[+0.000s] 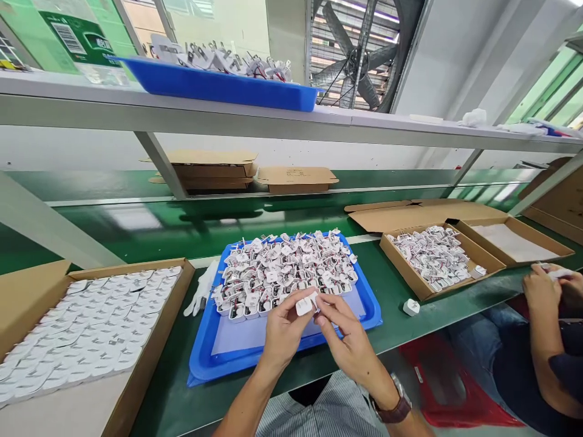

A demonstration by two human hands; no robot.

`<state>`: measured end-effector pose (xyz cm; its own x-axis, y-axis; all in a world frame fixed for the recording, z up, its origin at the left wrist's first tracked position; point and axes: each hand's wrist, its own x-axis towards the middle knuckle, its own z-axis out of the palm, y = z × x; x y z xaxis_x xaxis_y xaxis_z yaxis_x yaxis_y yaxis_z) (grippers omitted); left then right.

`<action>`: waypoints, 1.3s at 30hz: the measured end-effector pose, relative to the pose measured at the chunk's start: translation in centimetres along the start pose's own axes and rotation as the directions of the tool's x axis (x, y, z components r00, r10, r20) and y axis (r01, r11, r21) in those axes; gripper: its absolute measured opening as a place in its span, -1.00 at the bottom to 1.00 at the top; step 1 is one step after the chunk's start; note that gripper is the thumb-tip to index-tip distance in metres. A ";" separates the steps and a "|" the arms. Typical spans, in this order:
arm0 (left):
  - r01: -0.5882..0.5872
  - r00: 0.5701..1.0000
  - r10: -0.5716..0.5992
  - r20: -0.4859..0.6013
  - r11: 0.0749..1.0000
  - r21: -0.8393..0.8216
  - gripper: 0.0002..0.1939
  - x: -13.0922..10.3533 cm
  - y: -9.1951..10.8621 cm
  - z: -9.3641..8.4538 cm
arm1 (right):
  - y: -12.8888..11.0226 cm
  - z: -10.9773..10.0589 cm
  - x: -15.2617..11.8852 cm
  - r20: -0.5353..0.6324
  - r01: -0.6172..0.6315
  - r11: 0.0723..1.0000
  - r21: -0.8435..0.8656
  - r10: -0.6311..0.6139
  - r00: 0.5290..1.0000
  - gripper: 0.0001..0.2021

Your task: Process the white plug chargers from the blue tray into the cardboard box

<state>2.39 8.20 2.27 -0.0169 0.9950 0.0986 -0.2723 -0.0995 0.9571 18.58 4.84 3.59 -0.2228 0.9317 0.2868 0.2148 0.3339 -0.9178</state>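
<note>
In front of me I hold a small white charger plug housing [304, 305] above the near part of a blue tray [200, 358]. My left hand [288, 332] pinches it between thumb and fingers. My right hand [348, 340] grips its right end, and the fingers hide part of it there. Beneath and beyond my hands, the tray holds rows and heaps of open white plug housings [286, 261] with red wires and metal prongs. White paper [237, 335] lines the tray's floor.
At left stands a carton [150, 364] with rows of white housings; a white glove [200, 291] lies beside the tray. To the right, a carton [416, 282] holds loose plug parts, with one white housing [411, 307] near it. A co-worker's hands [546, 285] are at far right. Overhead, a shelf [273, 118] carries another blue tray [228, 88].
</note>
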 end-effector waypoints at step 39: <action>-0.044 0.943 -0.131 0.307 0.862 0.505 -0.75 -2.3 3.8 -0.9 | 1.1 -4.2 1.2 0.198 0.220 0.970 0.101 -0.237 0.951 -0.66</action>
<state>0.57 5.54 5.44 0.3153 0.9476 0.0511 0.2516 -0.1354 0.9583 22.56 6.99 4.06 -0.4513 0.7788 0.4356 0.0629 0.5147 -0.8551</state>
